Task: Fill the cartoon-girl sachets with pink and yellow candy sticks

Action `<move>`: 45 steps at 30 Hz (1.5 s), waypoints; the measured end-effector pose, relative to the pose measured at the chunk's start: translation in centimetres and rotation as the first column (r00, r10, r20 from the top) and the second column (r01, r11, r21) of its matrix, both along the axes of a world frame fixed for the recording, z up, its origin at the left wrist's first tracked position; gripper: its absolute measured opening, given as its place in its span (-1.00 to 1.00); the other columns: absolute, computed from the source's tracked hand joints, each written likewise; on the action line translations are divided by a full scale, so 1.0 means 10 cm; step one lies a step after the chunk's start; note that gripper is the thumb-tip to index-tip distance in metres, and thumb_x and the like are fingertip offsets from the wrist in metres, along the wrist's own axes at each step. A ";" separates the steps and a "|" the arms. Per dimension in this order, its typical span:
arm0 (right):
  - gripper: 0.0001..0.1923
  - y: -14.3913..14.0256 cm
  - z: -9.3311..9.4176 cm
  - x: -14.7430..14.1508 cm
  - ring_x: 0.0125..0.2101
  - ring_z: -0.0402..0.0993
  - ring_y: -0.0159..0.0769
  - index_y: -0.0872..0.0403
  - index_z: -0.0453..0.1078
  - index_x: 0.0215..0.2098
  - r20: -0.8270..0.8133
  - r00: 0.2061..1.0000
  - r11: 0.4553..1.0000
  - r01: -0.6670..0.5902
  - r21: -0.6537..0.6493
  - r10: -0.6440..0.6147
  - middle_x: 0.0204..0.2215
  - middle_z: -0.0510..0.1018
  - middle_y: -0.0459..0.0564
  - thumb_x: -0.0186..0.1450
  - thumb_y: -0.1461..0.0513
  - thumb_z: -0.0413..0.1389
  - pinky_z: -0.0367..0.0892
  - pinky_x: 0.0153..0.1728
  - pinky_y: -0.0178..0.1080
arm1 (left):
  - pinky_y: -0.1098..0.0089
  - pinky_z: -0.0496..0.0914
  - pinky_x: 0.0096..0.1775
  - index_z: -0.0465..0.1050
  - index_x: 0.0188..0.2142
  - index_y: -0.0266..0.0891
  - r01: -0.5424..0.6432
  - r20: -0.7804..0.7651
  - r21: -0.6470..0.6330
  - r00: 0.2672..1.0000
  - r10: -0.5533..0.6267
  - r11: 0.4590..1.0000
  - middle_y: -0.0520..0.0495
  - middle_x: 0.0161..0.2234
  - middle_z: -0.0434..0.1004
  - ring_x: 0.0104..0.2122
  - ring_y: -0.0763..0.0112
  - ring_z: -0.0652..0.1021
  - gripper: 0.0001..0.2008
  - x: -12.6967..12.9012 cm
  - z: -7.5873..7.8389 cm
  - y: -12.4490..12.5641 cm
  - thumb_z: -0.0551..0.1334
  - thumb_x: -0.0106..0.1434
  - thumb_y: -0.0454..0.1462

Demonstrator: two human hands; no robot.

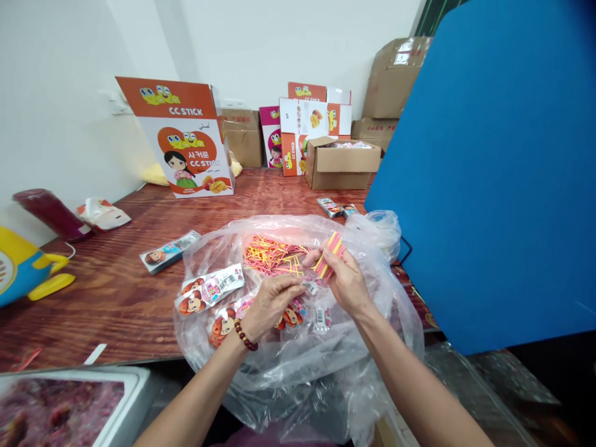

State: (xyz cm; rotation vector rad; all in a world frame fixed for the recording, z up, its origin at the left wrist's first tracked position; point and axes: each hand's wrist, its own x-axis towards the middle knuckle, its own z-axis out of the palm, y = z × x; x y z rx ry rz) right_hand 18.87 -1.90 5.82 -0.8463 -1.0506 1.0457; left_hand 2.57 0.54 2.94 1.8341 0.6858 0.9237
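The table (116, 285), streaky red-brown, ran beneath and beyond the grip of the right hand (348, 279). The board (498, 180), plain blue, stood slanted to the right of that grip, and the bag (382, 292), clear and crumpled, spread around and below it. Well beyond the grip and to its left stood the display box (186, 143), lettered "CC STICK"; almost straight beyond it was the carton (342, 167), its pale contents showing over the edge. Well apart, on the near left, was the tub (135, 379), white-rimmed, with purplish contents. Farther left were the toy (28, 267), yellow and blue, and the bottle (53, 214), dark red and tilted.

The left hand (272, 301) was just left of the grip, its fingertips drawn together by a small barcoded wrapper (311, 287); whether they pinched it could not be told. The right hand grasped a bunch (334, 242) of pink and yellow sticks, slanting above the bag between thumb and fingers. Just left of that grip lay the loose sticks (270, 254), heaped on the bag. The bracelet (245, 335), dark-beaded, circled the left wrist.
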 end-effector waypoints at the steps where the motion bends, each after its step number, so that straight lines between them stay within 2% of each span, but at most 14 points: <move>1: -0.78 0.01 -0.01 0.01 -0.26 0.54 -0.19 0.00 0.33 -0.24 0.003 1.000 1.000 0.014 -0.007 -0.014 -0.35 0.60 -0.04 0.27 0.05 0.11 0.41 -0.33 -0.22 | 0.46 0.28 -0.36 0.45 -0.52 -0.25 0.002 0.007 -0.011 1.000 -0.002 1.000 0.01 -0.50 0.47 -0.47 0.46 0.40 -0.74 0.00 0.00 0.00 0.20 0.29 -0.22; 4: -0.77 0.04 0.00 0.04 -0.26 0.54 -0.19 0.00 0.34 -0.21 -0.004 0.998 0.998 0.068 -0.015 -0.068 -0.33 0.61 -0.04 0.25 0.06 0.12 0.41 -0.33 -0.22 | 0.46 0.26 -0.39 0.43 -0.54 -0.26 0.004 0.024 -0.062 1.000 -0.003 0.998 0.03 -0.53 0.43 -0.49 0.47 0.37 -0.73 0.01 -0.01 0.01 0.21 0.27 -0.21; 8: -0.78 0.06 0.01 0.04 -0.23 0.54 -0.17 0.00 0.36 -0.23 0.024 1.000 1.000 -0.015 -0.003 0.015 -0.33 0.61 -0.02 0.27 0.05 0.10 0.42 -0.31 -0.21 | 0.46 0.20 -0.44 0.38 -0.57 -0.27 0.007 0.029 -0.129 1.000 -0.004 0.992 0.07 -0.59 0.30 -0.53 0.50 0.29 -0.69 0.03 0.00 0.02 0.22 0.23 -0.15; 10: -0.78 0.06 -0.04 0.02 -0.22 0.54 -0.18 0.01 0.39 -0.24 0.047 0.999 1.000 -0.026 -0.004 0.026 -0.32 0.61 -0.01 0.29 0.05 0.10 0.42 -0.28 -0.21 | 0.46 0.20 -0.44 0.37 -0.58 -0.27 0.009 0.049 -0.158 0.999 -0.002 0.987 0.06 -0.60 0.29 -0.53 0.50 0.28 -0.68 0.05 0.00 0.02 0.22 0.23 -0.14; 17: -0.73 0.11 -0.31 -0.04 -0.17 0.51 -0.21 0.00 0.41 -0.14 0.013 0.995 0.995 0.099 -0.019 -0.099 -0.22 0.61 -0.03 0.26 0.06 0.15 0.40 -0.15 -0.20 | 0.44 0.25 -0.40 0.45 -0.54 -0.30 -0.020 0.143 -0.251 0.988 0.058 0.968 0.03 -0.57 0.39 -0.51 0.48 0.36 -0.73 0.12 -0.06 0.01 0.26 0.20 -0.16; 19: -0.72 0.11 -0.29 -0.04 -0.16 0.51 -0.21 0.01 0.42 -0.13 0.000 0.997 0.997 0.074 -0.037 -0.074 -0.21 0.61 -0.03 0.25 0.07 0.17 0.40 -0.15 -0.20 | 0.44 0.28 -0.38 0.49 -0.51 -0.30 -0.040 0.204 -0.310 0.973 0.107 0.950 0.02 -0.54 0.44 -0.49 0.46 0.39 -0.76 0.15 -0.07 0.02 0.29 0.16 -0.16; 23: -0.73 0.14 -0.18 -0.01 -0.15 0.51 -0.17 0.02 0.44 -0.18 0.030 0.996 0.994 -0.080 -0.072 0.082 -0.19 0.60 0.02 0.26 0.04 0.15 0.41 -0.18 -0.20 | 0.44 0.31 -0.35 0.53 -0.47 -0.31 -0.014 0.306 -0.401 0.941 0.148 0.916 0.01 -0.51 0.49 -0.47 0.46 0.43 -0.75 0.22 -0.09 0.09 0.37 0.07 -0.13; 25: -0.70 0.20 -0.14 0.03 -0.17 0.51 -0.17 0.01 0.44 -0.17 0.027 0.996 0.994 -0.082 -0.072 0.084 -0.19 0.60 0.02 0.23 0.01 0.17 0.42 -0.22 -0.20 | 0.44 0.30 -0.36 0.53 -0.47 -0.31 0.007 0.334 -0.424 0.931 0.150 0.906 0.01 -0.51 0.49 -0.47 0.47 0.43 -0.73 0.24 -0.10 0.15 0.40 0.04 -0.12; 28: -0.67 0.30 -0.10 0.09 -0.30 0.51 -0.24 0.01 0.45 -0.22 0.038 0.998 0.995 -0.054 -0.085 0.058 -0.24 0.59 -0.01 0.21 -0.04 0.19 0.42 -0.30 -0.23 | 0.45 0.30 -0.35 0.55 -0.45 -0.32 0.021 0.363 -0.428 0.919 0.151 0.904 0.00 -0.49 0.51 -0.47 0.48 0.43 -0.72 0.26 -0.12 0.23 0.41 0.04 -0.11; 31: -0.65 0.37 -0.09 0.13 -0.42 0.47 -0.30 0.04 0.49 -0.27 0.117 0.984 0.983 -0.119 -0.138 0.135 -0.32 0.59 -0.03 0.17 -0.04 0.22 0.40 -0.40 -0.27 | 0.45 0.30 -0.33 0.57 -0.42 -0.32 0.040 0.387 -0.412 0.912 0.135 0.910 0.00 -0.46 0.52 -0.45 0.48 0.42 -0.73 0.26 -0.15 0.30 0.39 0.09 -0.11; 35: -0.62 0.38 -0.08 0.15 -0.32 0.51 -0.25 0.03 0.51 -0.20 0.243 0.958 0.979 -0.114 -0.167 0.153 -0.29 0.60 -0.03 0.21 -0.06 0.17 0.42 -0.35 -0.26 | 0.43 0.31 -0.26 0.62 -0.29 -0.29 0.073 0.420 -0.420 0.899 0.122 0.905 -0.02 -0.40 0.56 -0.37 0.43 0.46 -0.74 0.25 -0.17 0.36 0.36 0.14 -0.12; 39: -0.63 0.40 -0.03 0.21 -0.24 0.51 -0.24 0.03 0.52 -0.17 0.354 0.911 0.972 -0.161 -0.169 0.212 -0.25 0.60 -0.02 0.23 -0.05 0.16 0.42 -0.23 -0.24 | 0.43 0.29 -0.28 0.63 -0.34 -0.30 0.056 0.429 -0.435 0.890 0.152 0.899 -0.01 -0.44 0.54 -0.40 0.44 0.44 -0.74 0.22 -0.18 0.39 0.38 0.11 -0.12; 43: -0.61 0.41 0.05 0.27 -0.27 0.50 -0.29 0.05 0.50 -0.19 0.289 0.954 0.996 -0.076 -0.042 0.085 -0.28 0.58 0.00 0.23 -0.06 0.16 0.38 -0.18 -0.25 | 0.40 0.32 -0.22 0.64 -0.30 -0.28 0.070 0.480 -0.451 0.859 0.176 0.890 -0.05 -0.40 0.56 -0.35 0.40 0.46 -0.74 0.17 -0.15 0.39 0.39 0.09 -0.13; 45: -0.64 0.37 0.05 0.27 -0.39 0.43 -0.36 0.07 0.49 -0.28 0.344 0.939 1.000 0.008 -0.014 -0.002 -0.41 0.53 -0.05 0.24 -0.05 0.16 0.35 -0.30 -0.32 | 0.39 0.33 -0.22 0.64 -0.31 -0.26 0.072 0.508 -0.448 0.840 0.188 0.891 -0.05 -0.39 0.57 -0.36 0.41 0.47 -0.75 0.14 -0.12 0.36 0.38 0.12 -0.13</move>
